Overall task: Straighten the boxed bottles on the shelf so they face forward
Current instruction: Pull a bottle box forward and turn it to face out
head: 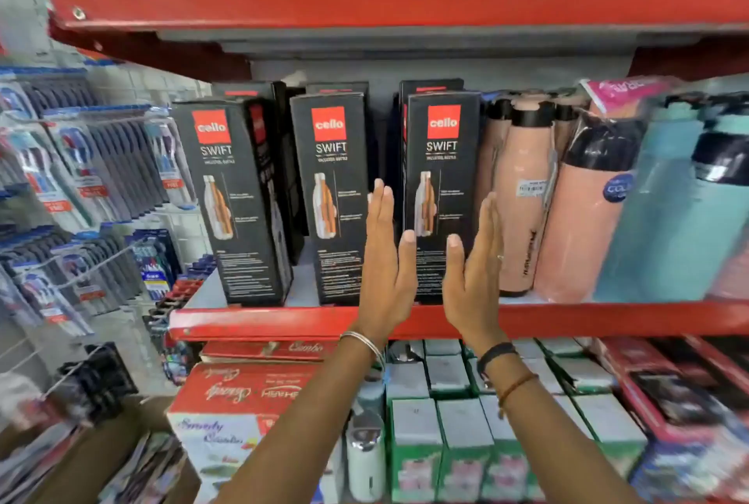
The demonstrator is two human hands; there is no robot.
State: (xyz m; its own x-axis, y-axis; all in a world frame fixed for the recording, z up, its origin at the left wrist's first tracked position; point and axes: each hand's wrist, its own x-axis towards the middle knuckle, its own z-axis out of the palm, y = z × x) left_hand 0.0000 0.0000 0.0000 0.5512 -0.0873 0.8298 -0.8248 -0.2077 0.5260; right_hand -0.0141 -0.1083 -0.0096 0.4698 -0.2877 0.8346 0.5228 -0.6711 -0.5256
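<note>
Boxed bottles first: three black Cello Swift cartons stand in the front row on the red shelf (259,319), with more cartons of the same kind tucked behind them. Using the right-hand box (444,163) as my landmark, it sits square to me, logo forward, just beside the pink bottles (523,195) on its far side. The middle box (334,179) next over also looks forward-facing. The box at the far left of the row (227,187) is the odd one out; it's turned so I can see a good slice of its side panel, so I'd say that one still needs squaring up. So roughly two of three front boxes look done, one left, and I can't really judge the back row from here.

Hands now. My left hand (385,260) is flat and upright, fingers straight and together, sitting in the gap between the landmark box and the middle one. My right hand (472,264) mirrors it on the other side of the landmark box, palm turned inward, fingers extended, near where the box meets the pink bottles. Both are wide open, neither grip closed on anything; they bracket the box like two paddles. Whether the palms actually touch the carton sides I can't tell. Both forearms come up from below the shelf edge, wrists straight, bangles on each.
</note>
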